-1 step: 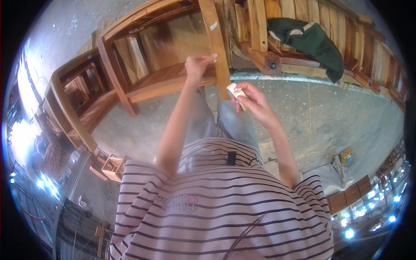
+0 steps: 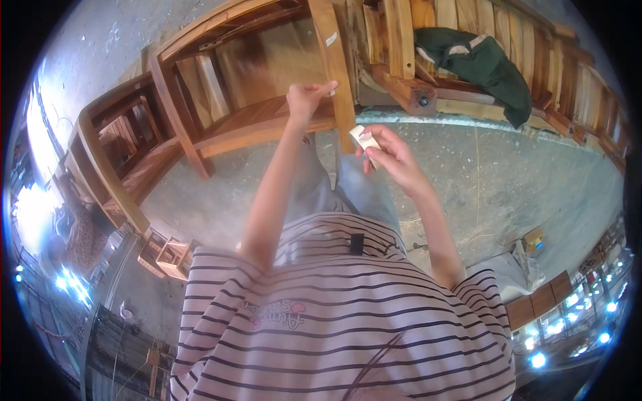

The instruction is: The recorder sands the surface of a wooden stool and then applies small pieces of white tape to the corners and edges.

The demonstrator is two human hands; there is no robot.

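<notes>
My left hand (image 2: 306, 101) is closed in a pinch beside the upright wooden post (image 2: 332, 67) of a brown wooden furniture frame. A small white piece (image 2: 332, 93) shows at its thumb and fingertips; what it is I cannot make out. Lower and to the right, my right hand (image 2: 394, 157) grips a small cream-coloured roll (image 2: 364, 138) that looks like tape, held near the foot of the same post. Higher up the post sticks a short white strip (image 2: 331, 39).
Another wooden frame (image 2: 110, 170) stands at the left, with a small wooden stool (image 2: 175, 259) below it. Slatted wooden furniture (image 2: 461, 17) fills the far right, a dark green cloth (image 2: 478, 63) draped over it. A thin cord (image 2: 477, 160) lies on the concrete floor (image 2: 535, 174).
The cream-coloured roll has turned slightly in my right hand. My left hand has barely moved.
</notes>
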